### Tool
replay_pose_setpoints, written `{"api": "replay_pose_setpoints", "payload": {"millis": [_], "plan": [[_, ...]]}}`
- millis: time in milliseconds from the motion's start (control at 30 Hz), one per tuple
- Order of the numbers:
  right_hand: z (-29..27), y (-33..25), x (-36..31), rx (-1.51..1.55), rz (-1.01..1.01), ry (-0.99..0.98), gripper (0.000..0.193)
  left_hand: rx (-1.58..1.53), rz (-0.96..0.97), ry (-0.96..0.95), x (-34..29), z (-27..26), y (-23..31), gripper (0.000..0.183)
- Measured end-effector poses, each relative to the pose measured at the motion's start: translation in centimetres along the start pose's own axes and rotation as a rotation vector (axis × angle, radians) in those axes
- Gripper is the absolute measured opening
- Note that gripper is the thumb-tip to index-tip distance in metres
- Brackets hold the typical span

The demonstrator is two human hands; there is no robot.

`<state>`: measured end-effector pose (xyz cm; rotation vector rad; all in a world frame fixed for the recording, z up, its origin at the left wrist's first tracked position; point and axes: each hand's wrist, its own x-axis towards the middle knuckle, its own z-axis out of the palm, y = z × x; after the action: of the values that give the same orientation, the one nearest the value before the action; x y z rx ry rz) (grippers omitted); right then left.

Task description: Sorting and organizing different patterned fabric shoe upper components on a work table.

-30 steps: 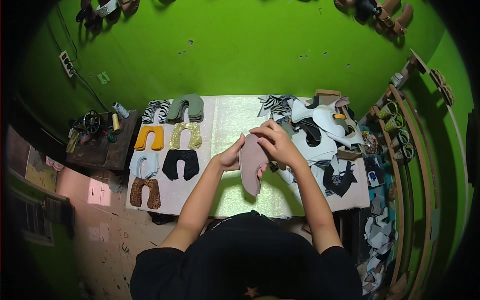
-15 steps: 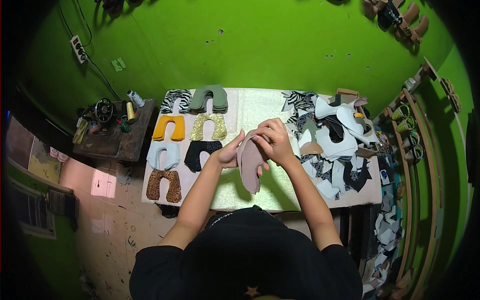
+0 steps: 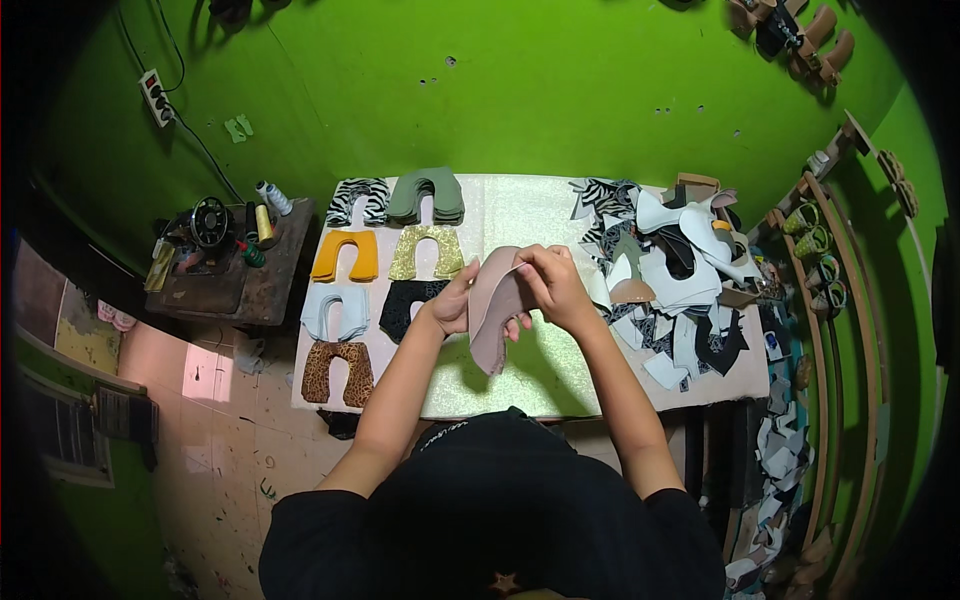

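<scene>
I hold a stack of dusty-pink U-shaped cut pieces [image 3: 490, 320] above the middle of the work table [image 3: 520, 385]. My left hand [image 3: 455, 305] supports the stack from its left side. My right hand [image 3: 548, 285] pinches the stack's upper edge with thumb and fingers. On the table's left part lie sorted stacks of the same U shape: zebra-striped [image 3: 358, 200], olive green [image 3: 426, 195], orange [image 3: 345, 256], gold glitter [image 3: 424, 252], pale blue [image 3: 334, 310], black [image 3: 408, 305] and leopard print [image 3: 337, 372].
A loose heap of white, black and striped cut pieces [image 3: 670, 285] covers the table's right part. A side table to the left carries a sewing machine [image 3: 205, 235] and thread cones [image 3: 268, 205]. A rack with shoe lasts [image 3: 815, 260] stands at the right. Scraps [image 3: 790, 460] lie on the floor.
The view has tilted, so the table sits lower in frame. My hands have turned the pink stack a little; my right fingers now pinch its upper edge.
</scene>
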<state>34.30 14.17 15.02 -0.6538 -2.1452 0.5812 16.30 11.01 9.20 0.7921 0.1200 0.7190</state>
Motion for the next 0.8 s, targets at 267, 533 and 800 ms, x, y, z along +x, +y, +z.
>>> {"api": "replay_pose_setpoints", "payload": {"millis": [267,533,800], "plan": [[-2.4,0.4,-1.6,0.163,0.04,0.182,0.011,-0.122,0.066,0.251,-0.5,-1.9,0.3,0.056],[-4.6,1.5,-2.6,0.324,0.031,0.455,0.009,-0.101,0.141,0.267,-0.2,-2.3,0.9,0.058],[-4.9,0.3,-0.2,0.247,0.092,0.062,0.009,-0.085,-0.062,0.383,1.3,-1.2,-0.2,0.044]]}}
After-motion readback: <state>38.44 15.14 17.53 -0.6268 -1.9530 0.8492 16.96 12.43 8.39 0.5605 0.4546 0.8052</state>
